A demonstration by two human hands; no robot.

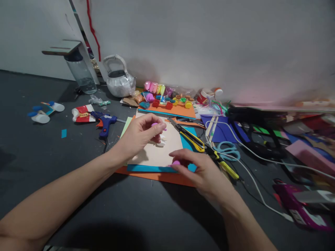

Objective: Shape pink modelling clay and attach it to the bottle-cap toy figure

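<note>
My left hand (141, 134) pinches a small pink clay piece (155, 124) above a beige sheet (167, 151). A small white clay shape (161, 141) lies on that sheet just under its fingertips. My right hand (201, 170) holds another pink clay lump (176, 162) between thumb and fingers, near the sheet's front right corner. The beige sheet lies on blue and orange foam sheets (157, 176).
A yellow utility knife (190, 137) and a second one (225, 165) lie right of the sheet, beside light-blue scissors (227, 150) and a white cable (251, 174). Coloured clay packets (163, 94) sit behind. A blue glue gun (106, 123), a kettle (119, 82) and a bottle (81, 73) stand at the left.
</note>
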